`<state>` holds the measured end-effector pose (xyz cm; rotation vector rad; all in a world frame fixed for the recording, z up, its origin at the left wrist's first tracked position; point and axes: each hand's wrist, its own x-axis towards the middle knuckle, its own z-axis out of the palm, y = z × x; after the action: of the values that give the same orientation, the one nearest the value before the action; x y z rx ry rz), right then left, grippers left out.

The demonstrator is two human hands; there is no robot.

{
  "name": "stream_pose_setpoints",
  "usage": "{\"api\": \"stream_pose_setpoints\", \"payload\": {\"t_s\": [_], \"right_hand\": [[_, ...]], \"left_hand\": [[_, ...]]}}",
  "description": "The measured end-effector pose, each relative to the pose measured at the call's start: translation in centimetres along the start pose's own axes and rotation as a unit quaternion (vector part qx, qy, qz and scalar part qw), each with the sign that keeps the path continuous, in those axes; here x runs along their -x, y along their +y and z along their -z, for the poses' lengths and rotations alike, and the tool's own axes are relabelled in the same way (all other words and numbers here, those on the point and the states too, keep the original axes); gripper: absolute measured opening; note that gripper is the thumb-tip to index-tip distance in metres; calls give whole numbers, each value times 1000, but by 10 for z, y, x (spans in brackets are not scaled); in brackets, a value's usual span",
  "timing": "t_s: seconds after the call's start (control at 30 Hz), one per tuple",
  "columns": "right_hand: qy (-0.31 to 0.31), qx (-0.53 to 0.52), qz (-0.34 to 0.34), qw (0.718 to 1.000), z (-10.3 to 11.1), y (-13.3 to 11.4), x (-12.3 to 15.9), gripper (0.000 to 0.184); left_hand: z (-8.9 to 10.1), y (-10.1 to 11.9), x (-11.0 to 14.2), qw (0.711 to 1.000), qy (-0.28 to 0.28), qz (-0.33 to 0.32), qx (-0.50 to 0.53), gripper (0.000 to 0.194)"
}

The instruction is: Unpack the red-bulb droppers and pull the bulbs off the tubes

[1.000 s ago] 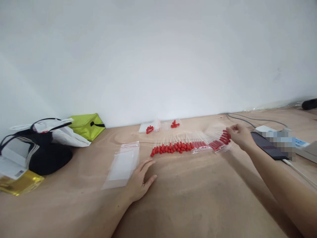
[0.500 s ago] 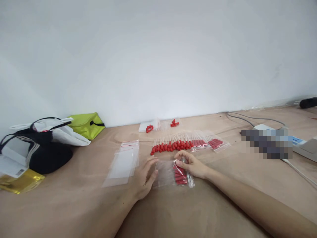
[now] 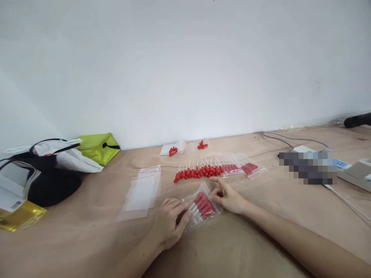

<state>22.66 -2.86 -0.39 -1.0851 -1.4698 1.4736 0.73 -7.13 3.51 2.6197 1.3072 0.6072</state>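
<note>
near: i see one clear bag (image 3: 194, 222) of red-tipped sticks (image 3: 203, 204) between left hand (image 3: 170, 218) and right hand (image 3: 229, 197). its long axis slants from one to the other, red ends toward the right; both touch it, neither nearer. right hand pinches its edge; left hand half curled on the opposite end, whether gripping i cannot tell. left: overlapping flat bags (image 3: 142, 193), count unclear. beyond: loose red-tipped row (image 3: 198, 172), too dense to count; two filled bags (image 3: 232, 168) at its right. far: two small red clusters (image 3: 173, 150).
</note>
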Motion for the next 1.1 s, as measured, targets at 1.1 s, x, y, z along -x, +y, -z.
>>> {"api": "stream_pose_setpoints", "payload": {"t_s": [1.1], "right_hand": [[-55,336,343,875,1,-7,13,25]], "left_hand": [[-26,-11,-46,986,44,-113,114,20]]}}
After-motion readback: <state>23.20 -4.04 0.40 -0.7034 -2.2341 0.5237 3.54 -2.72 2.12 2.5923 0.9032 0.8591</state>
